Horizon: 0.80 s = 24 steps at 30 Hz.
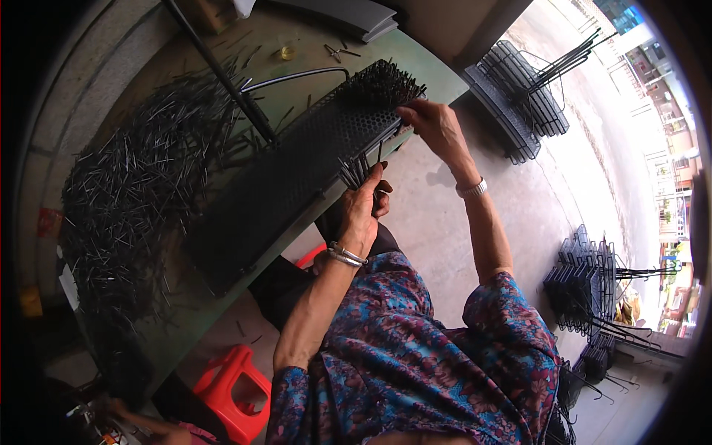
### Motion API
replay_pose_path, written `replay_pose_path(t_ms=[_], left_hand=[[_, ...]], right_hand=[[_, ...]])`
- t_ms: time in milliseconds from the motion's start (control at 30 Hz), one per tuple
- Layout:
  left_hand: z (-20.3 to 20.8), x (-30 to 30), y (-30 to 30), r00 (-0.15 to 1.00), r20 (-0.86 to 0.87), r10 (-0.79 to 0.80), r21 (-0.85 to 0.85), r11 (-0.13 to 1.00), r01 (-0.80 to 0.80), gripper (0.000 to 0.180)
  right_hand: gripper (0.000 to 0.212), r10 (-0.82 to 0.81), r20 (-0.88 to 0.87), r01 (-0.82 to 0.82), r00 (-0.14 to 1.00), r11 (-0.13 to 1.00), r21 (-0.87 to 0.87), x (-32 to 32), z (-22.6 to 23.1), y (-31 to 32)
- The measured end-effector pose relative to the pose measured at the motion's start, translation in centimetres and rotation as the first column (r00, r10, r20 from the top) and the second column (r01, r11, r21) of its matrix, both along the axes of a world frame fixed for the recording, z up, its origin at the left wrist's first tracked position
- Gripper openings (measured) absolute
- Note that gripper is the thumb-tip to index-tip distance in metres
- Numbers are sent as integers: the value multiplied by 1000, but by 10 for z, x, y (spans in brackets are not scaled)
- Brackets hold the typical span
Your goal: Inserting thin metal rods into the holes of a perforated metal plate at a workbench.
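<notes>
Left hand (363,204) grips rods (354,173) beside the rack (315,133) (right hand (439,132) pinched near its corner)

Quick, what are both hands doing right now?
Left hand: closed around a bunch of thin dark rods.
Right hand: pinched closed by the black perforated tray; can't tell if it holds anything.

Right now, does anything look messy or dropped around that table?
Yes. A couple of thin dark sticks seem to lie on the floor near the red stool, apart from the big jumbled heap on the green table. That looks like a small spill. I can't see anything clearly broken.
</notes>
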<state>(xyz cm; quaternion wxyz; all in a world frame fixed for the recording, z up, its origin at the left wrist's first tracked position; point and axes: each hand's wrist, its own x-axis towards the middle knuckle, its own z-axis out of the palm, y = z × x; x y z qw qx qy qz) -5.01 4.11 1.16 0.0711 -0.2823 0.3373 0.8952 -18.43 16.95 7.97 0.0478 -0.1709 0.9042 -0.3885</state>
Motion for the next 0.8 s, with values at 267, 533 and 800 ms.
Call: replay_pose_path(t_ms=[267, 533, 800], left_hand=[[-7, -8, -2, 999, 4, 49, -57, 997, -48, 34], [-8, -5, -3, 1000, -9, 19, 35, 999, -19, 30], [8, -1, -4, 998, -54, -36, 23, 999, 37, 34]], right_hand=[[12, -135, -175, 80, 975, 953, -292, 20, -12, -2], [5, -238, -536, 110, 810, 959, -259, -22, -25, 0], [14, -116, -599, 140, 792, 990, -7, -23, -53, -1]])
